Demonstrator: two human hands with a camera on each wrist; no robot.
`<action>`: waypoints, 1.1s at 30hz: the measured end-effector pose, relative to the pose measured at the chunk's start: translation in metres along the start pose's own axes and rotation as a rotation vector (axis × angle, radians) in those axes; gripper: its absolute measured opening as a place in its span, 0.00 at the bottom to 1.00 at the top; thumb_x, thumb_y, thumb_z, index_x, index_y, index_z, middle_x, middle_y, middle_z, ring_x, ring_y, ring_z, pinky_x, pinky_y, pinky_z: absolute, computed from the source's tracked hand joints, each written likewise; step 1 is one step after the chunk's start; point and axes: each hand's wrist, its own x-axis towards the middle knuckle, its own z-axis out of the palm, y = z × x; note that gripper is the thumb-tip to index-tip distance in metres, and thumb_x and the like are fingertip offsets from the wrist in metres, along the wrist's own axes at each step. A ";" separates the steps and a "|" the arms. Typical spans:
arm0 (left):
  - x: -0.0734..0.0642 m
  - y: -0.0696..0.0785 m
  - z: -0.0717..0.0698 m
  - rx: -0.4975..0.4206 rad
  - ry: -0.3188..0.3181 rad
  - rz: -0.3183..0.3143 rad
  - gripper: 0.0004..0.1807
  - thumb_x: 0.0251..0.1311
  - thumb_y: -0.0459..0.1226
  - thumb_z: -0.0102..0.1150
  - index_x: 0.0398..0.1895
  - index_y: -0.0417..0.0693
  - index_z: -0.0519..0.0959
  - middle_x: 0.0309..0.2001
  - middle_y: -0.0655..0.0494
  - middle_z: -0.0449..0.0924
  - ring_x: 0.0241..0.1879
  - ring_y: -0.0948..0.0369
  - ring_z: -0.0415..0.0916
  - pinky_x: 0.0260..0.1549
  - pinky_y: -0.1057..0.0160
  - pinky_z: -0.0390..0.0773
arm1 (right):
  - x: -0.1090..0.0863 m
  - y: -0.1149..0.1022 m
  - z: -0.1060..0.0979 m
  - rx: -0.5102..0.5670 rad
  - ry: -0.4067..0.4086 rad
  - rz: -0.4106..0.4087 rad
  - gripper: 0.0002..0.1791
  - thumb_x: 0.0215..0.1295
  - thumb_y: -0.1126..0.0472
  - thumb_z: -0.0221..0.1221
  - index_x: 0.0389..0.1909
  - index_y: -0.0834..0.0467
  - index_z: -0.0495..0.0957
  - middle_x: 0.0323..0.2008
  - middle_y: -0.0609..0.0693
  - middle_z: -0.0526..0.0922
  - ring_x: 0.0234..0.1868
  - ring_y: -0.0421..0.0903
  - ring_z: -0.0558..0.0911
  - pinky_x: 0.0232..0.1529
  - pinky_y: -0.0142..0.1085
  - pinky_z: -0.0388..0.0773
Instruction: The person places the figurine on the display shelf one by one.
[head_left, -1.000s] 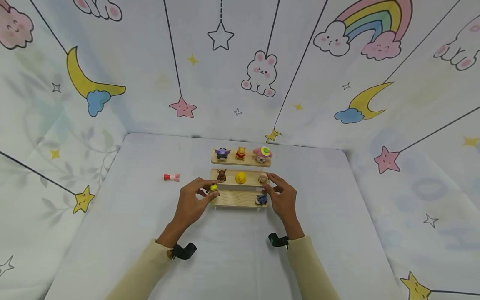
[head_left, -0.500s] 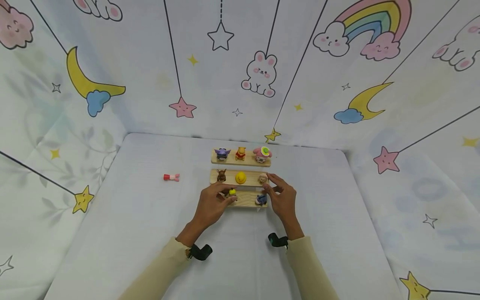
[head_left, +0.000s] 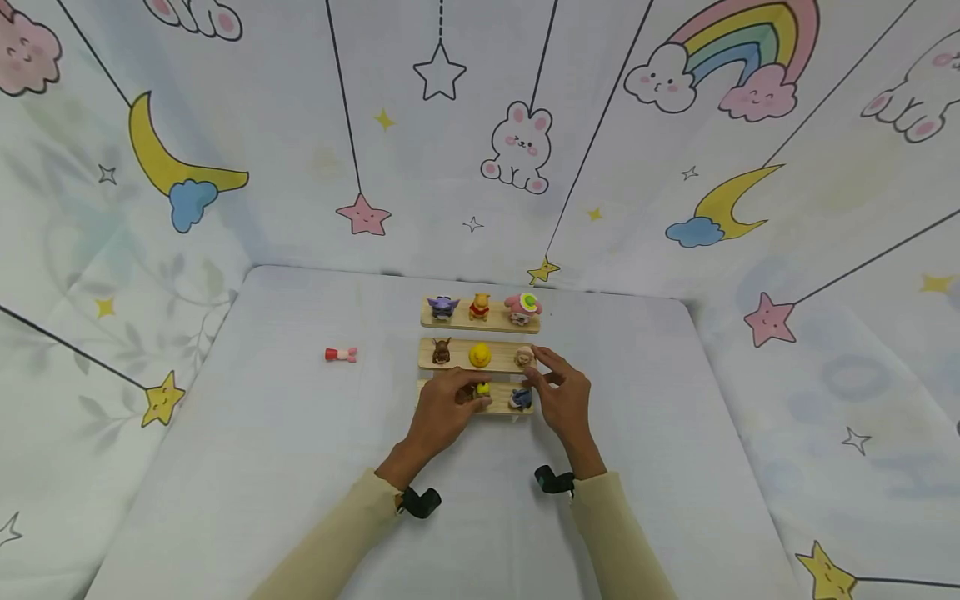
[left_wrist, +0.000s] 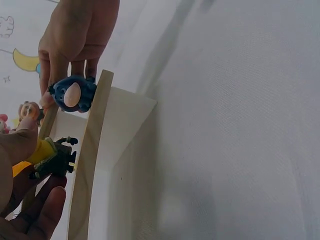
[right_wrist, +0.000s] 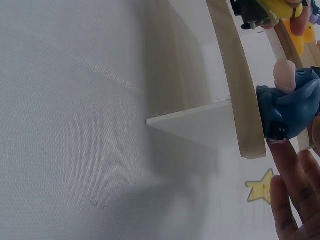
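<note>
My left hand (head_left: pixel 442 410) pinches a small figurine (head_left: pixel 483 389) with a yellow top and dark green lower part, held over the lowest plank (head_left: pixel 504 409) of a three-tier wooden display stand. In the left wrist view the figurine (left_wrist: pixel 52 162) is tilted, its feet close to that plank. At the stand's right end my right hand (head_left: pixel 566 404) grips the middle plank (head_left: pixel 459 357) between thumb and index finger, beside a pale figurine (head_left: pixel 524 357). A blue donkey figurine (right_wrist: pixel 292 107) sits at the right end of the lowest plank, close to the right thumb.
On the middle plank stand a brown figurine (head_left: pixel 441 352) and a yellow one (head_left: pixel 480 355). The top plank carries a purple figurine (head_left: pixel 443 308), a bear in red (head_left: pixel 478 307) and a pink one (head_left: pixel 522 308). A red-and-pink piece (head_left: pixel 341 355) lies left on the white cloth.
My left hand has carried the yellow-and-green figurine rightward from the stand's left end to the middle of the lowest plank. The right hand has stayed in place.
</note>
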 end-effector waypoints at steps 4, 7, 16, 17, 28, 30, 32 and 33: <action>-0.001 0.001 0.002 0.029 0.018 0.008 0.20 0.58 0.37 0.79 0.55 0.51 0.89 0.43 0.58 0.88 0.36 0.63 0.82 0.35 0.64 0.83 | -0.001 -0.017 -0.002 -0.011 -0.006 -0.014 0.23 0.67 0.70 0.69 0.63 0.66 0.83 0.63 0.69 0.83 0.32 0.63 0.91 0.54 0.59 0.85; 0.000 0.000 0.003 0.044 0.028 0.013 0.22 0.58 0.37 0.79 0.57 0.51 0.88 0.44 0.57 0.88 0.37 0.61 0.83 0.35 0.62 0.84 | -0.002 -0.023 -0.004 -0.027 -0.013 -0.025 0.23 0.68 0.69 0.69 0.64 0.66 0.82 0.63 0.66 0.84 0.32 0.61 0.92 0.54 0.41 0.88; -0.001 -0.001 0.003 0.056 0.003 -0.023 0.25 0.59 0.38 0.79 0.61 0.55 0.86 0.47 0.57 0.89 0.39 0.59 0.85 0.37 0.61 0.84 | -0.001 -0.026 -0.004 -0.004 -0.017 -0.011 0.24 0.67 0.69 0.69 0.63 0.67 0.82 0.63 0.70 0.83 0.32 0.64 0.91 0.51 0.21 0.82; -0.001 -0.001 0.003 0.057 0.002 -0.023 0.26 0.59 0.38 0.79 0.61 0.55 0.86 0.47 0.57 0.89 0.39 0.59 0.85 0.37 0.61 0.84 | -0.002 -0.026 -0.005 -0.013 -0.019 -0.011 0.24 0.68 0.69 0.69 0.63 0.68 0.82 0.63 0.71 0.82 0.32 0.64 0.91 0.53 0.27 0.85; -0.001 -0.004 -0.001 0.019 0.034 0.003 0.26 0.57 0.36 0.79 0.61 0.49 0.86 0.48 0.56 0.90 0.39 0.61 0.87 0.37 0.57 0.89 | -0.002 -0.029 -0.004 -0.021 -0.004 0.012 0.23 0.66 0.71 0.70 0.63 0.65 0.83 0.63 0.65 0.84 0.31 0.62 0.92 0.56 0.59 0.84; -0.001 -0.004 -0.001 0.022 0.043 0.012 0.26 0.57 0.36 0.79 0.61 0.49 0.86 0.47 0.56 0.90 0.39 0.61 0.87 0.36 0.59 0.88 | -0.002 -0.030 -0.004 -0.027 -0.006 0.015 0.23 0.66 0.70 0.70 0.63 0.65 0.83 0.63 0.65 0.84 0.31 0.61 0.92 0.55 0.58 0.84; 0.000 -0.005 0.000 0.029 0.052 0.021 0.26 0.57 0.35 0.79 0.60 0.50 0.86 0.46 0.56 0.91 0.39 0.62 0.87 0.36 0.61 0.88 | -0.002 -0.030 -0.004 -0.025 -0.009 0.014 0.23 0.67 0.70 0.70 0.63 0.65 0.83 0.63 0.66 0.84 0.32 0.62 0.92 0.55 0.59 0.84; 0.000 -0.005 0.000 0.035 0.054 0.024 0.25 0.57 0.35 0.79 0.60 0.50 0.86 0.46 0.56 0.91 0.38 0.62 0.87 0.35 0.62 0.87 | -0.002 -0.029 -0.005 -0.024 -0.010 0.013 0.23 0.67 0.70 0.70 0.63 0.65 0.83 0.64 0.67 0.84 0.32 0.63 0.92 0.55 0.60 0.84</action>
